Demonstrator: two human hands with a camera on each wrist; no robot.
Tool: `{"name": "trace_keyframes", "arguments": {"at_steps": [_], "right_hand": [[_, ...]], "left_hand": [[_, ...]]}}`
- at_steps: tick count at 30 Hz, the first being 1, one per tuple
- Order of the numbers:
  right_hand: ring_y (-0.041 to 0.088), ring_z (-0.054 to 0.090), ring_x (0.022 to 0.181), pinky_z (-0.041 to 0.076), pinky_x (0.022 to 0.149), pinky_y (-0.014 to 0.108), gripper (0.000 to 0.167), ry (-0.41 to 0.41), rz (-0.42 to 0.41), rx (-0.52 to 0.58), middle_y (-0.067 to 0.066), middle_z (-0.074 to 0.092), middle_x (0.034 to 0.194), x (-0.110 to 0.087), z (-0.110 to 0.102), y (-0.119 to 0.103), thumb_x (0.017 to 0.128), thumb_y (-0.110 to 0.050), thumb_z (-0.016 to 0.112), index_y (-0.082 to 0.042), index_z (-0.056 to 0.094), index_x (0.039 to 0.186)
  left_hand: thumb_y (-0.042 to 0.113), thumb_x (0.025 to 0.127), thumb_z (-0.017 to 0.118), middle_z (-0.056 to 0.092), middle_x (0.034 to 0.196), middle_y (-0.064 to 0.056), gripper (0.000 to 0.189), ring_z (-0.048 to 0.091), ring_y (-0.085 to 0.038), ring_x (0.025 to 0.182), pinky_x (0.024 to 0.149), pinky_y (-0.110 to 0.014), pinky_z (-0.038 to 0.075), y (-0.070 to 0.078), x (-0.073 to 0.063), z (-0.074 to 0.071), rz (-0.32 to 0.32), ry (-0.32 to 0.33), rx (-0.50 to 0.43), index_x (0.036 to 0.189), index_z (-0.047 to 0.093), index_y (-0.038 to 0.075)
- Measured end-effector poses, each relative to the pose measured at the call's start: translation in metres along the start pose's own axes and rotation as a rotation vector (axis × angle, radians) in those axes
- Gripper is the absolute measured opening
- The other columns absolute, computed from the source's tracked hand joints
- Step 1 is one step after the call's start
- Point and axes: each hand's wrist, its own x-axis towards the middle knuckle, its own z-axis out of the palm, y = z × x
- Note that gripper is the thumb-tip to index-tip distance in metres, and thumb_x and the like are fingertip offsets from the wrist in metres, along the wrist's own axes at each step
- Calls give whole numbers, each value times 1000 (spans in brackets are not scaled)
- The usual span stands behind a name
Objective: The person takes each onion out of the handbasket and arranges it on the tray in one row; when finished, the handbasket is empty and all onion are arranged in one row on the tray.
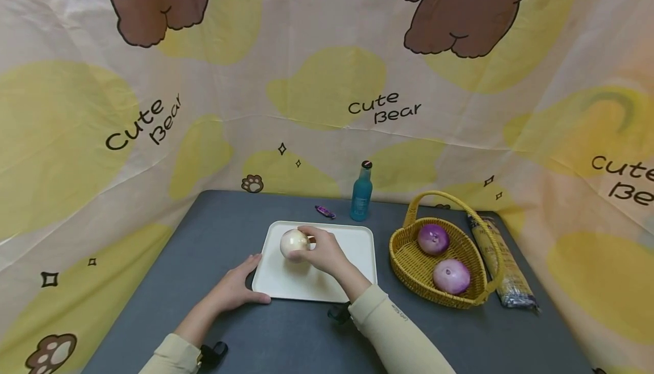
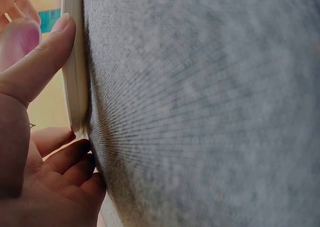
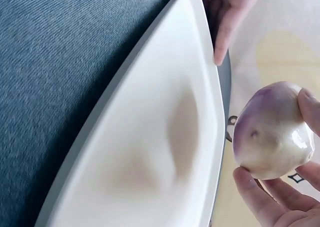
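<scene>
My right hand (image 1: 325, 253) grips a pale onion (image 1: 294, 244) with a purple tinge, thumb and fingers on its sides. In the right wrist view the onion (image 3: 272, 132) shows glossy, raised over the white tray (image 3: 135, 117), with a shadow on the tray's surface. My left hand (image 1: 236, 288) touches the near left corner of the white tray (image 1: 332, 288), fairly straight fingers along the left edge and thumb at the front edge. In the left wrist view the thumb (image 2: 47, 57) lies against the tray's rim (image 2: 75, 87).
Right of the tray stands a yellow wicker basket (image 1: 409, 272) holding two purple onions (image 1: 452, 276), its handle arching up. A long plastic-wrapped packet (image 1: 506, 266) lies behind it. A blue bottle (image 1: 361, 195) and a small purple-wrapped item (image 1: 325, 211) are at the back of the grey table (image 1: 286, 340).
</scene>
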Motion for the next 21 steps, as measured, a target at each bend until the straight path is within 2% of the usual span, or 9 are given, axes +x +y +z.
{"name": "trace_keyframes", "arguments": {"at_steps": [10,21], "right_hand": [[24,64,117,54,93,44,68,9,31,2,2,66,134,6,16,-3,81,-43,85,-18,61,139],[23,65,114,54,95,41,68,43,50,-15,7,68,130,14,36,-1,79,-41,86,-14,63,137]], "left_hand": [[55,65,91,28,163,-23,121,23,-48,150,113,-68,29,1,0,-1,-8,-6,4,158,31,6],[55,65,91,28,163,-23,121,25,-47,150,113,-67,30,-1,2,0,-8,3,5,159,31,6]]}}
